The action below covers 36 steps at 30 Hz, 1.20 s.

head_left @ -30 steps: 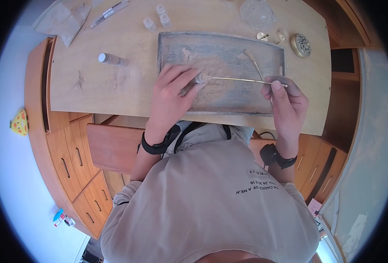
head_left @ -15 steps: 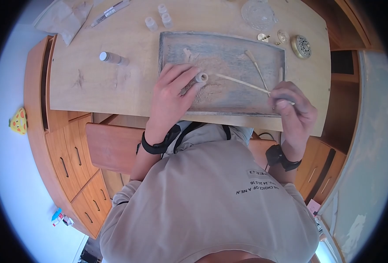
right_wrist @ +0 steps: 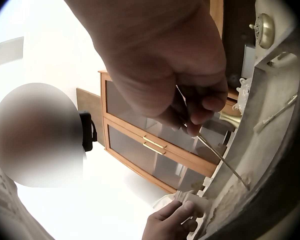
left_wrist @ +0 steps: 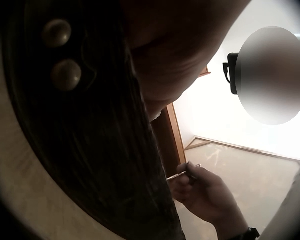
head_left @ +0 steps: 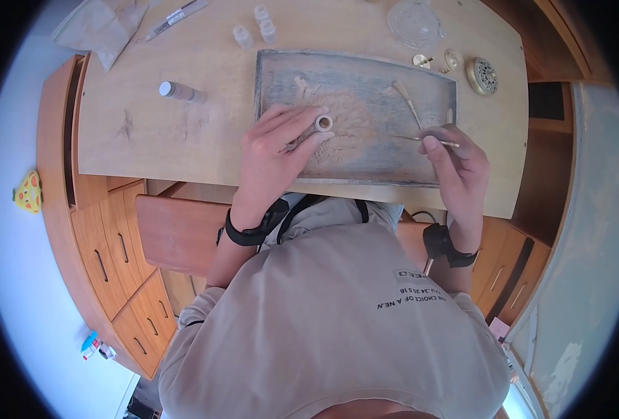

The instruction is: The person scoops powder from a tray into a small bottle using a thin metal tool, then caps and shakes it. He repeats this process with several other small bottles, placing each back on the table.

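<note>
In the head view my left hand [head_left: 271, 153] grips a small bottle [head_left: 324, 123] over the tray's left half, its round open mouth facing up and its body mostly hidden by the fingers. My right hand [head_left: 457, 159] pinches a thin brass-coloured rod tool [head_left: 407, 137] between thumb and fingers, above the tray's right side. The right wrist view shows the rod [right_wrist: 223, 161] slanting down from the fingertips, its far end overlapping the tray near the powder. Brownish powder [head_left: 341, 105] lies spread across the tray around the bottle.
The grey wooden tray [head_left: 351, 54] has raised rims. A flared brush-like tool [head_left: 406, 102] lies inside. A capped bottle [head_left: 181, 92] is left of it, several small bottles [head_left: 242, 37] behind. A glass dish [head_left: 413, 24] and pierced brass container [head_left: 482, 75] stand at the back right.
One second ago the rod's tip was at the bottle's mouth with powder on it. My right hand drew the rod away rightward, and the mouth now shows uncovered. The left hand has hardly moved.
</note>
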Motion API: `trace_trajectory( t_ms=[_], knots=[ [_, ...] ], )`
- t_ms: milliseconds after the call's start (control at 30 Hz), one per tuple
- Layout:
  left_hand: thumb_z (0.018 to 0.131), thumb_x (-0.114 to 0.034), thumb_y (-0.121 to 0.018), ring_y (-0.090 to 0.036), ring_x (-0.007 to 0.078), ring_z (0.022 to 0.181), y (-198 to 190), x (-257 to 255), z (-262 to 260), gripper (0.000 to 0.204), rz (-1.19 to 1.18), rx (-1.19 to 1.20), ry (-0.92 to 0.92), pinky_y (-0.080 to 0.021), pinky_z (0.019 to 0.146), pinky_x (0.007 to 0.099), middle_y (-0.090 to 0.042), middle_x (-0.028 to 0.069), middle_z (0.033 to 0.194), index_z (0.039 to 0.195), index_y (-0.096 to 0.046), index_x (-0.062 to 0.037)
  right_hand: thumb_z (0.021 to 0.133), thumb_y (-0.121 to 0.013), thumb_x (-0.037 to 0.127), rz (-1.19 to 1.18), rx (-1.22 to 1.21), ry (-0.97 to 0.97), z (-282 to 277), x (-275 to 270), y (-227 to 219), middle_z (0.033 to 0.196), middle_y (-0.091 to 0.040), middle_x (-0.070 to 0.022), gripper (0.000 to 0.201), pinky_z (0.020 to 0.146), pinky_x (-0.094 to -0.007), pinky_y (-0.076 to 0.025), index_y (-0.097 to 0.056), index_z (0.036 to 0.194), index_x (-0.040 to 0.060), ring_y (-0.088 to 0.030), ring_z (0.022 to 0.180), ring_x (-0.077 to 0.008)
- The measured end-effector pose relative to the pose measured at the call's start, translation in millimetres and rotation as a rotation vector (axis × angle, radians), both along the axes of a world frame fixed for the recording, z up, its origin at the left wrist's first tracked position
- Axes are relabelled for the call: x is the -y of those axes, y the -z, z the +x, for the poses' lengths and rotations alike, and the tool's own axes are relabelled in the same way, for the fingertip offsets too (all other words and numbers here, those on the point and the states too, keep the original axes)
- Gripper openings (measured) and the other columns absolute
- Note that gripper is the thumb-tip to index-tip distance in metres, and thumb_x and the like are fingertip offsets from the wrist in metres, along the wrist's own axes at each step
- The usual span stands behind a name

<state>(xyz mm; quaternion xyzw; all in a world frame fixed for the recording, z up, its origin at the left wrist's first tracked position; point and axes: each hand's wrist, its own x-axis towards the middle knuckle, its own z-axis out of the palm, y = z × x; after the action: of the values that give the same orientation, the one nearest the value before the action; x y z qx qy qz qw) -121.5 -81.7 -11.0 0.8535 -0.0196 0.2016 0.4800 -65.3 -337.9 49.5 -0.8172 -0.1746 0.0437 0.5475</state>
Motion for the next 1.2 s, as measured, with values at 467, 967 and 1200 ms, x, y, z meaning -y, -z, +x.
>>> trace_trajectory(
  t_ms=[467,967,1200],
  knots=[
    [0.082,-0.001,-0.079,-0.062,0.0128,0.076,-2.7,1.2,-2.6,0.031,-0.122,-0.095,-0.079,-0.049,0.064,0.0249,-0.071,0.008,0.097,0.112,-0.073,-0.0007,0.102,-0.061,0.017,0.276,-0.438,0.054,10.0,7.8,43.0,0.088,-0.074,-0.0102,0.025,0.071,-0.0253,-0.052,-0.071,0.108,-0.0049,-0.065,0.075,-0.0122],
    [0.08,-0.001,-0.077,-0.061,0.0268,0.09,3.0,-1.8,3.2,0.033,0.152,0.041,0.008,-0.052,0.069,0.0341,-0.072,0.0109,0.106,0.113,-0.072,-0.0011,0.102,-0.06,0.015,0.676,-0.498,0.173,11.8,9.9,41.6,0.086,-0.072,-0.0134,0.024,0.07,-0.0287,-0.049,-0.069,0.107,-0.0063,-0.062,0.074,-0.0149],
    [0.079,0.001,-0.076,-0.066,0.0289,0.094,3.5,-0.4,1.9,0.034,0.154,0.033,0.025,-0.055,0.076,0.0354,-0.071,0.012,0.107,0.112,-0.073,-0.0028,0.102,-0.06,0.014,0.721,-0.419,0.166,10.4,7.2,29.3,0.087,-0.071,-0.014,0.023,0.07,-0.0286,-0.049,-0.069,0.108,-0.007,-0.063,0.076,-0.0154]
  ],
)
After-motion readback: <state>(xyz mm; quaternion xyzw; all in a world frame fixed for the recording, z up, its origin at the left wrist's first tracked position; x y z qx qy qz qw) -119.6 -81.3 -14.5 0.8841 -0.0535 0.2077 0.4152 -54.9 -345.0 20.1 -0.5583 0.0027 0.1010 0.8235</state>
